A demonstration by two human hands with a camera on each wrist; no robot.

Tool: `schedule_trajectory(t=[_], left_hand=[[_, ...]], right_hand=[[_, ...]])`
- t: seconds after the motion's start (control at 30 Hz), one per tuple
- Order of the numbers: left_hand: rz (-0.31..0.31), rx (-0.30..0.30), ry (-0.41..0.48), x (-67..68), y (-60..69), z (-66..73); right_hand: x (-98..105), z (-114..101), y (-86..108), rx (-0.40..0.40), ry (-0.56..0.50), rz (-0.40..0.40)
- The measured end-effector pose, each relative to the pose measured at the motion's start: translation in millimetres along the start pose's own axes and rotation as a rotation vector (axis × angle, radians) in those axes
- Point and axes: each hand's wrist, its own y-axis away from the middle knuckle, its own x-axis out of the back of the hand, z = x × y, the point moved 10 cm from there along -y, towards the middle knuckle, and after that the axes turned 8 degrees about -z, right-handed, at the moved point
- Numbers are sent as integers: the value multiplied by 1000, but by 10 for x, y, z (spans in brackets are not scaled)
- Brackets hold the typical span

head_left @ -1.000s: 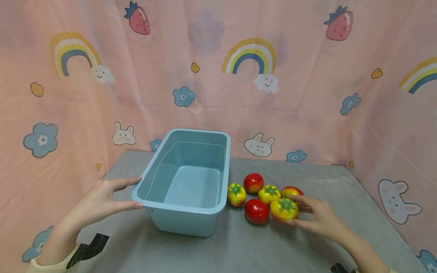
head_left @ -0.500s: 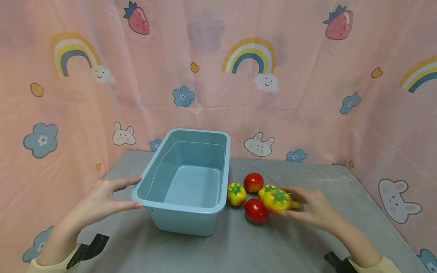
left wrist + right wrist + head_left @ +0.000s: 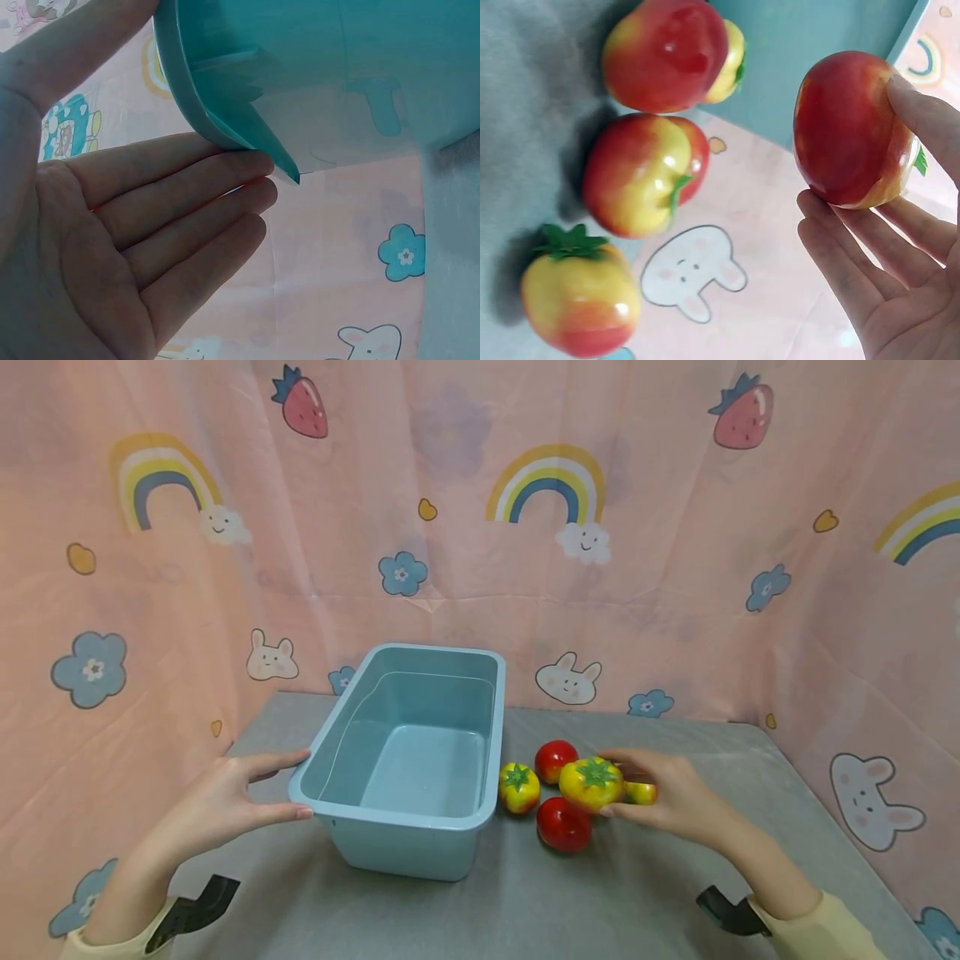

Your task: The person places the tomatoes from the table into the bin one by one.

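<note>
My right hand (image 3: 675,795) holds a shiny red-and-yellow tomato (image 3: 591,782) with a green star-shaped top, thumb on one side and fingertips on the other. In the right wrist view, this held tomato (image 3: 851,131) hangs clear of the others, its red underside showing. At the corner of a light blue plastic bin (image 3: 397,819), the thumb and straight fingers of my left hand (image 3: 225,797) touch the rim. The left wrist view shows the fingers extended along the outside of the bin (image 3: 180,82). The bin's inside is bare.
Several other tomatoes lie right of the bin: a yellow one (image 3: 519,787) beside its wall, a red one (image 3: 556,762) farther back, another red one (image 3: 564,824) nearer, and a partly hidden one (image 3: 641,792) behind my right hand. A pink printed curtain (image 3: 465,568) surrounds the grey tabletop (image 3: 540,910).
My right hand has lifted the tomato from the right of the cluster and carried it left and slightly back, over the others. The left hand and the bin stay put.
</note>
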Motion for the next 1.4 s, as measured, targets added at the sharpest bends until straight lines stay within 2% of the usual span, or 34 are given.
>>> schedule_trajectory(t=[0.33,0.7,1.4], left_hand=[[-1,4,-4,4,-3,-3],[-5,4,-2,1,-12,-8],[-9,4,-1,-1,-13,-14]], right_hand=[[117,-173,-158,66,39,-9],[223,-342,-337,138,35,-29],[369,-607,-661,166,37,-85]])
